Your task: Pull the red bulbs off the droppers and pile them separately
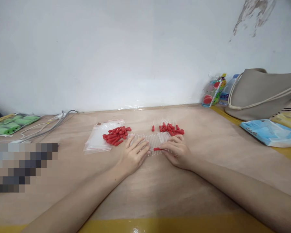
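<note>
A row of thin clear tubes (156, 140) lies side by side on the table between my hands. My left hand (135, 153) rests over the row's left end, with thumb and forefinger closed on a clear tube that is mostly hidden. In my right hand (178, 150) a red rubber bulb (157, 149) is pinched, pointing left toward the left fingertips. Whether tube and bulb are joined I cannot tell. Behind my left hand is a pile of loose red bulbs (115, 135). Beyond my right hand lie several droppers (171, 127) with red bulbs on clear tubes.
Clear zip bags (94, 139) lie under and beside the bulb pile. Grey cables (47, 126) and a green-filled pack (14, 124) are at the left. To the right stand bottles (212, 92), a grey bag (262, 94) and a blue packet (269, 132). A white wall (135, 58) closes the back.
</note>
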Motion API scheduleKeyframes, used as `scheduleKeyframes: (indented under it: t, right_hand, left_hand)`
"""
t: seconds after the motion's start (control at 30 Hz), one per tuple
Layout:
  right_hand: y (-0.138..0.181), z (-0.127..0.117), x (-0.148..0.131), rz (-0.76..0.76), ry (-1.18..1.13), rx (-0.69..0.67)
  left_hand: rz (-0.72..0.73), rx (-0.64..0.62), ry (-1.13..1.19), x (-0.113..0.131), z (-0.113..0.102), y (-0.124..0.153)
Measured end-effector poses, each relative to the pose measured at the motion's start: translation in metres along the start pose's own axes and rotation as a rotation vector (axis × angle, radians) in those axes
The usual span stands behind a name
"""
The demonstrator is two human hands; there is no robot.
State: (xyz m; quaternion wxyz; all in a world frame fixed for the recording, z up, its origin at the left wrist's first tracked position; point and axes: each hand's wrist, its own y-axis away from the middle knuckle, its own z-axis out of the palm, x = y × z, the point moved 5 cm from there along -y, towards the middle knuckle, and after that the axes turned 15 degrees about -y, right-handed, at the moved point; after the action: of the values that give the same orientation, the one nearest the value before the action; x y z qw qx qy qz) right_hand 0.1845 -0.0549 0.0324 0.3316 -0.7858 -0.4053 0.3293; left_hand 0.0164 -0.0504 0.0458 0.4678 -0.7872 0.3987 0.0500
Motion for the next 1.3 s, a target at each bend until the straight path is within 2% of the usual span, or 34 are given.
scheduleKeyframes:
  t: [0.13,0.27,0.4,0.9,1.0,1.13,1.3]
  right_hand:
    - [-0.006,0.004,-0.005,0.034,0.08,-0.012]
    - [-0.01,0.008,-0.017,-0.066,0.15,0.018]
    - [-0.007,0.01,-0.022,-0.148,0.188,-0.022]
    - [0.006,-0.008,-0.021,-0.248,0.256,0.017]
    - [0.007,-0.021,-0.002,-0.154,0.205,0.066]
    - [0.008,-0.04,0.035,0.095,0.009,0.197]
    - [0.013,-0.056,0.08,0.425,0.013,0.325]
  left_hand:
    - [-0.003,0.021,0.032,0.003,0.001,-0.001]
    - [0.014,0.024,0.069,0.008,-0.001,-0.004]
    - [0.035,0.003,0.097,0.011,-0.004,-0.004]
    - [0.048,0.019,0.195,0.006,-0.007,0.003]
    - [-0.083,0.031,0.203,-0.011,-0.001,0.011]
    - [-0.326,-0.009,0.17,-0.037,0.012,0.018]
    - [-0.396,-0.119,0.109,-0.049,0.028,0.019]
